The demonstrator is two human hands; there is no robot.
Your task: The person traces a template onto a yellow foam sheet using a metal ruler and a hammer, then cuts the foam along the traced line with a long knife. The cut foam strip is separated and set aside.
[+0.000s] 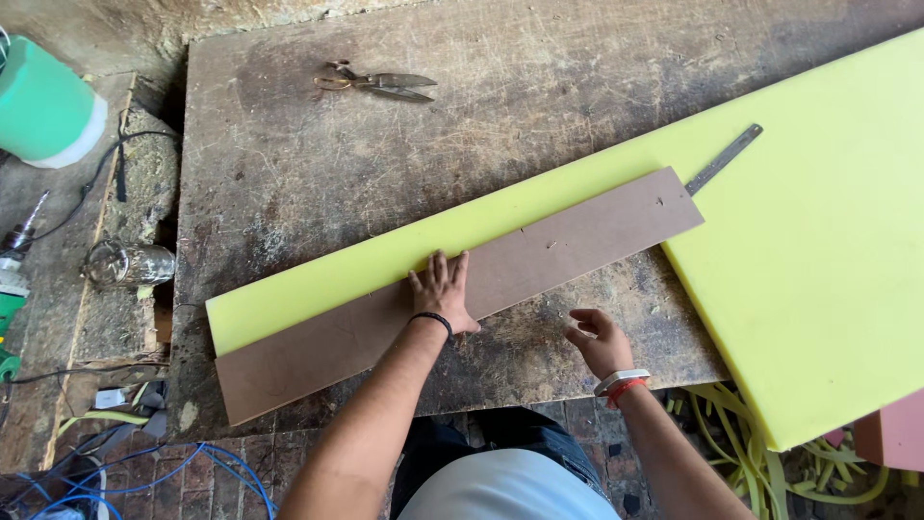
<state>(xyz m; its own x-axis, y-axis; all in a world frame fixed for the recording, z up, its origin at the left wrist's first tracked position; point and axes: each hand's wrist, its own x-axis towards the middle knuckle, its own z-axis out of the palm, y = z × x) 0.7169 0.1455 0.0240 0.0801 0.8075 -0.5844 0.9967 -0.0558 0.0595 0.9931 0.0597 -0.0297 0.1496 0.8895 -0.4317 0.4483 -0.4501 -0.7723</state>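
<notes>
The left hand (441,294) lies flat and open, fingers spread, pressing down on a long brown board strip (462,289) that runs from about 8 o'clock to 2 o'clock across the worn wooden workbench (289,164). The palm grasps nothing; by its look it serves to pin the strip so that it cannot slide. The strip rests along the near edge of a narrow arm of yellow foam sheet (818,250), its upper edge lined up on the foam like a straightedge, and a thin metal ruler (724,158) pokes out from under the strip's far end at 2 o'clock. The right hand (599,339) hovers just off the strip at about 4 o'clock of the left hand, fingers loosely curled, empty and touching nothing that I can make out. At 12 o'clock, well apart from both hands, a pair of old scissors (377,84) lies on the bench. Off the bench at 10 o'clock stands a green cylinder (46,104), with a metal jar (127,264) at 9 o'clock and blue cables (144,472) on the floor at 7 o'clock. Yellow foam offcuts (770,462) pile up at 4 o'clock. Nothing lies between the hands and the strip.
</notes>
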